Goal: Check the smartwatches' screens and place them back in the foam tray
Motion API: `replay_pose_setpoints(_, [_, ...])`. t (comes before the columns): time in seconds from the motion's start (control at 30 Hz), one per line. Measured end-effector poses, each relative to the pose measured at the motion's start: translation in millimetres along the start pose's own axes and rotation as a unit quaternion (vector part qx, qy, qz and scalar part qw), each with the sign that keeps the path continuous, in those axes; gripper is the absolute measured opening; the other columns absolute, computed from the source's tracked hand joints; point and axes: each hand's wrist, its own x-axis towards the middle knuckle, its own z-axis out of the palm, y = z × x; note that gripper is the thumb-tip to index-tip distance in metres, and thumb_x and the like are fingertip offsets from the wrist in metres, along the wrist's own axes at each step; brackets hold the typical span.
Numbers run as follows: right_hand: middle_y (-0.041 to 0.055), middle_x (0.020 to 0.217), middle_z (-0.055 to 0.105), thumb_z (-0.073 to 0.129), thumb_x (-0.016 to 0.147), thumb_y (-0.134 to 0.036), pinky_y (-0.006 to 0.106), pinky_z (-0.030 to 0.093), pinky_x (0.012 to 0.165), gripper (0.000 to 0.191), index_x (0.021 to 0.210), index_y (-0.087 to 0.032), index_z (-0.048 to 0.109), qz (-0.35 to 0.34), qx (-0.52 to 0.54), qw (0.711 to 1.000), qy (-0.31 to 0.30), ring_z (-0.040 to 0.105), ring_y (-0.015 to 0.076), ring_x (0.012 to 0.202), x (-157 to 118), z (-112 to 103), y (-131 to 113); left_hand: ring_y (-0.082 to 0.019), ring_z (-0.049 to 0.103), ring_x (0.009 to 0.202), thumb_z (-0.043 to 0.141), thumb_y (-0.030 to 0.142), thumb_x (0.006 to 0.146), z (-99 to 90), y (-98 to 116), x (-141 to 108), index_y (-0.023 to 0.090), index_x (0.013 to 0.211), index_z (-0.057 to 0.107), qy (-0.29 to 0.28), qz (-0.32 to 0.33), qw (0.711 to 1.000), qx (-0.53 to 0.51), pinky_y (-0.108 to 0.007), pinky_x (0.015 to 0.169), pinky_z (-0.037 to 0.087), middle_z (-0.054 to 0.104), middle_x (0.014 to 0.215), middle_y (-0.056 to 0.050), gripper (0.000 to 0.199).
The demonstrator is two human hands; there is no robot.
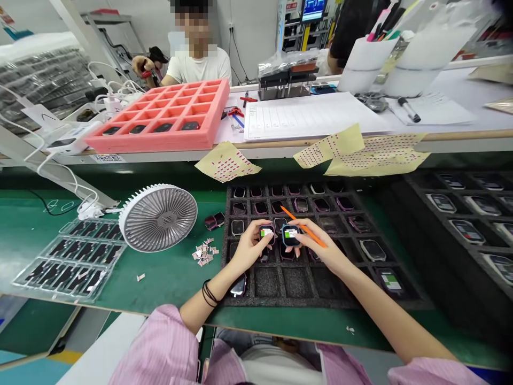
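left hand point(249, 247): smartwatch point(266, 233) edge | right hand point(318, 248): second smartwatch point(290, 236), apparently

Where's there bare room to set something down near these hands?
Bare green mat lies between the fan and the black foam tray; two vacant foam cells sit below the left hand and right hand. Crowded: around both hands, among packed smartwatches.

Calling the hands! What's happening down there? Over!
Left hand on one watch. Right hand holding orange stick, touching another watch. Both over black foam tray. Fan off to the left.
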Motion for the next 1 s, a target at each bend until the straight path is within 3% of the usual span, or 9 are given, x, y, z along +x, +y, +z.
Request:
replay_pose_setpoints(0.23, [0.0016, 0.077, 0.066, 0.06, 0.086, -0.042, 0.032, 0.054, 0.058, 0.031, 0.109, -0.022, 0.053, -0.005, 0.003, 1.0, 0.006, 0.067, 0.0174, 0.061, 1, 0, 1, -0.011, 0.063, 0.065, 0.055, 0.045, 0.087, -2.5, 1, 0, 0.017, 0.121, 0.052, -0.039, -0.015, 0.999, -0.03, -0.015, 0.039, 0.043, 0.063, 0.098, -0.007, 0.045])
replay_pose_setpoints(0.6, [-0.0007, 0.074, 0.065, 0.06, 0.089, -0.036, 0.027, 0.051, 0.053, 0.023, 0.107, -0.022, 0.056, -0.011, 0.021, 0.999, 0.031, 0.068, 0.016, 0.061, 1, -2, 8, -0.013, 0.063, 0.063, 0.056, 0.048, 0.085, -1.6, 3, 0, 0.016, 0.117, 0.055, -0.032, -0.029, 0.997, -0.063, -0.016, 0.04, 0.042, 0.063, 0.09, -0.006, 0.045])
replay_pose_setpoints(0.87, [0.0016, 0.081, 0.066, 0.065, 0.084, -0.037, 0.03, 0.053, 0.053, 0.029, 0.108, -0.022, 0.058, 0.006, 0.115, 0.993, 0.012, 0.07, 0.0194, 0.063, 0, -3, 2, -0.015, 0.063, 0.067, 0.061, 0.039, 0.084, -3.2, 12, -1, 0.015, 0.125, 0.051, -0.116, -0.103, 0.956, -0.25, -0.021, 0.05, 0.044, 0.067, 0.091, -0.01, 0.049])
replay_pose_setpoints(1.0, [0.003, 0.087, 0.067, 0.066, 0.084, -0.037, 0.032, 0.055, 0.056, 0.032, 0.111, -0.022, 0.056, -0.006, 0.093, 0.995, 0.021, 0.07, 0.0199, 0.066, 0, -4, 7, -0.015, 0.063, 0.071, 0.063, 0.039, 0.084, -1.3, 8, -1, 0.016, 0.126, 0.051, -0.097, -0.071, 0.974, -0.194, -0.022, 0.053, 0.045, 0.066, 0.094, -0.009, 0.05])
